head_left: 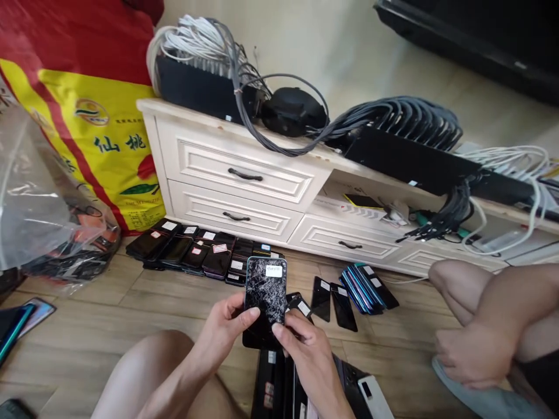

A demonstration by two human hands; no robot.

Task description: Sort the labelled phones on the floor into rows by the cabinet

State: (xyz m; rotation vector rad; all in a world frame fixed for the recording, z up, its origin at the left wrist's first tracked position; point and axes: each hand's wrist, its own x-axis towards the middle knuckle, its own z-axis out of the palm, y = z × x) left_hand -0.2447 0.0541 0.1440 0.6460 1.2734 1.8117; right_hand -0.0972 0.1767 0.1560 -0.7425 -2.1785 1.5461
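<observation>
Black cracked phone (265, 299) is held above the floor (82, 349) before the dresser (163, 151); the left hand (222, 329) has fingers (250, 313) pinching its edge; the right hand (305, 355) presses fingers (278, 329) on its lower face; edge holds spare the shattered glass.

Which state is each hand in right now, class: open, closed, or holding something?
Left hand: closed, holding a shattered smartphone.
Right hand: closed on the same smartphone's lower edge.

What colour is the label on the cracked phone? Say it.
The label is white; the head view shows it best.
</observation>
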